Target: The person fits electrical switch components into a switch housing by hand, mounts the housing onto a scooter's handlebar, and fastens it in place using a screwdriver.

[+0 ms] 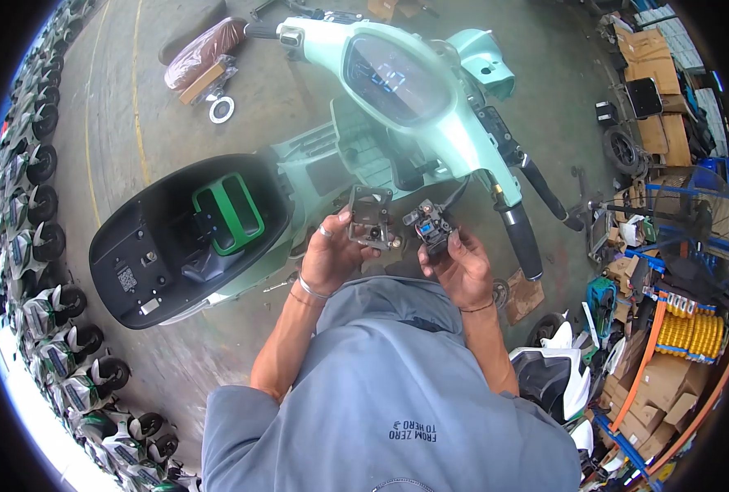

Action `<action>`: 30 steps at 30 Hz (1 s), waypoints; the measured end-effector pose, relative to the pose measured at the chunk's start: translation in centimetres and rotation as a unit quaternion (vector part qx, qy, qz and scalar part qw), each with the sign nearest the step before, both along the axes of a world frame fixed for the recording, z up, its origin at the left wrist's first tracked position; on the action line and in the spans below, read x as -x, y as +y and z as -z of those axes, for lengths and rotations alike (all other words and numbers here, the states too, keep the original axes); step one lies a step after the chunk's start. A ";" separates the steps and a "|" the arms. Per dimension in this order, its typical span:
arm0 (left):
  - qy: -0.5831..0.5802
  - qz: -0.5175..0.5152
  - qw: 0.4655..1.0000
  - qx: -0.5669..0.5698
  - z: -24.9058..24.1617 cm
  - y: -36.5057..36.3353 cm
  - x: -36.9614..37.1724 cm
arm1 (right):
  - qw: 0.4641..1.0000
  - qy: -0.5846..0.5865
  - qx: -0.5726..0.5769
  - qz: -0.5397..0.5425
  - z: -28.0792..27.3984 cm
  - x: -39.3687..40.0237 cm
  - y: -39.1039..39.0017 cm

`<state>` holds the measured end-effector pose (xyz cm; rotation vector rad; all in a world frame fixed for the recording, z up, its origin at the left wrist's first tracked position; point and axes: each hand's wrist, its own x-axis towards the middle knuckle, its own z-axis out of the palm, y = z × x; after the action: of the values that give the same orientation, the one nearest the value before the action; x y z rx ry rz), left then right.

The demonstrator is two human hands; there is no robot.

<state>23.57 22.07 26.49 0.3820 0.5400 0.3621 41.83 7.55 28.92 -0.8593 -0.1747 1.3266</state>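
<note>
My left hand (pixel 331 256) holds a dark, open rectangular housing (pixel 370 217), gripped along its lower edge between thumb and fingers. In my right hand (pixel 467 266) is a small black switch-like block (pixel 428 227) with a blue piece on its face. A dark cable (pixel 458 193) runs from that block up toward the scooter's handlebar. The two parts are held close together but apart, over the mint-green scooter (pixel 442 135). Its lit dashboard (pixel 393 78) shows digits, and a black handgrip (pixel 522 242) lies right of my right hand.
The scooter's black storage tub (pixel 168 213), with a green frame (pixel 229 213) in it, sits left. A wrapped brown seat (pixel 208 53) and a white ring (pixel 222 110) lie on the floor. Parked scooters (pixel 49 238) line the left; shelves with cardboard boxes (pixel 663 385) stand right.
</note>
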 end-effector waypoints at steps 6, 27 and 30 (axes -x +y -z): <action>-0.015 -0.063 0.998 -0.019 -0.9 -1.8 -1.9 | 0.997 0.059 0.001 -0.057 -2.0 -2.1 -0.1; 0.037 -0.087 0.993 -0.075 -1.7 -4.6 -2.8 | 0.992 0.048 0.037 -0.113 -1.9 -4.6 -0.3; 0.029 -0.096 0.992 -0.082 -1.6 -4.6 -2.8 | 0.993 0.018 0.052 -0.100 -1.9 -4.4 -0.1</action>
<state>26.37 17.45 28.08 0.5016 0.6077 0.5853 46.21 7.44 30.80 -0.9238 -0.1674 1.5492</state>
